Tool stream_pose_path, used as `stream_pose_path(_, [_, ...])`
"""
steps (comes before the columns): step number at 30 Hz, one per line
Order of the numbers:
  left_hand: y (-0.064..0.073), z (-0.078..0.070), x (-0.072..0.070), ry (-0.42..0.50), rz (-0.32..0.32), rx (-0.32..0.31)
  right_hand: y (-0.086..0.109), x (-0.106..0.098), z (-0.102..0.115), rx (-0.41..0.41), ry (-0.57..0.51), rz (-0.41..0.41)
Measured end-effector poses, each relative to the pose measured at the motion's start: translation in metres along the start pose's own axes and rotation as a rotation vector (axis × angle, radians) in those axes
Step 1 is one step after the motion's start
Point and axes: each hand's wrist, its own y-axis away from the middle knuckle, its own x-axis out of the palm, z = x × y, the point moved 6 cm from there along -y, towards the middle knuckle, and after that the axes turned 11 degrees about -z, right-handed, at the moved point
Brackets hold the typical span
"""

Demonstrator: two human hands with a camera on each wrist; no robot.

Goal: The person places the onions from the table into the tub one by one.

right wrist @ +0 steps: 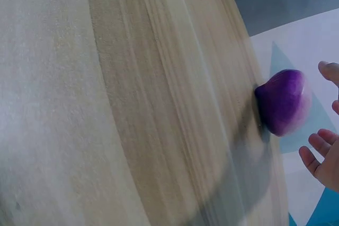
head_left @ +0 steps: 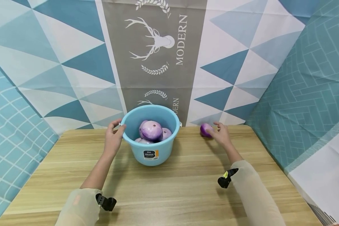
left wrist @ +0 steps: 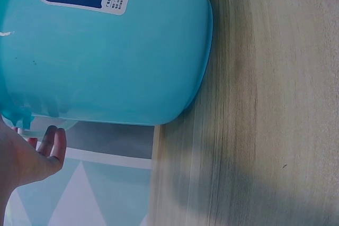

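Observation:
A light blue bucket [head_left: 151,153] stands upright on the table, holding several pale purple, onion-like round things [head_left: 151,130]. At its left rim is my left hand [head_left: 113,138], thumb by the edge and fingers loosely bent. The left wrist view has that hand [left wrist: 32,157] beside the rim and clear handle [left wrist: 50,126]; whether it touches them is hard to tell. Toward the back right lies a purple onion [head_left: 206,130]. My right hand [head_left: 221,135] is just right of it, fingers spread. In the right wrist view a gap separates the onion [right wrist: 284,102] from the hand [right wrist: 326,152].
The wooden table [head_left: 169,194] ends at a patterned cloth backdrop [head_left: 158,72] right behind the bucket and onion. Tile-patterned sheets [head_left: 305,94] rise at both sides. A white panel [head_left: 325,175] stands at the right edge.

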Motion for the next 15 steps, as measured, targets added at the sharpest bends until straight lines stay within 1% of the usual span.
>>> stream_pose_path(4, [0.000, -0.001, 0.000, 0.000, 0.001, -0.002, 0.000, 0.005, -0.004, 0.023, 0.009, -0.007])
stream_pose_path(9, [0.000, -0.001, 0.000, 0.000, 0.001, -0.003, -0.001, 0.011, -0.007, 0.013, 0.052, -0.014])
stream_pose_path(15, [0.000, 0.001, 0.000, 0.027, 0.005, 0.000, 0.001, 0.017, -0.009, 0.018, 0.070, -0.016])
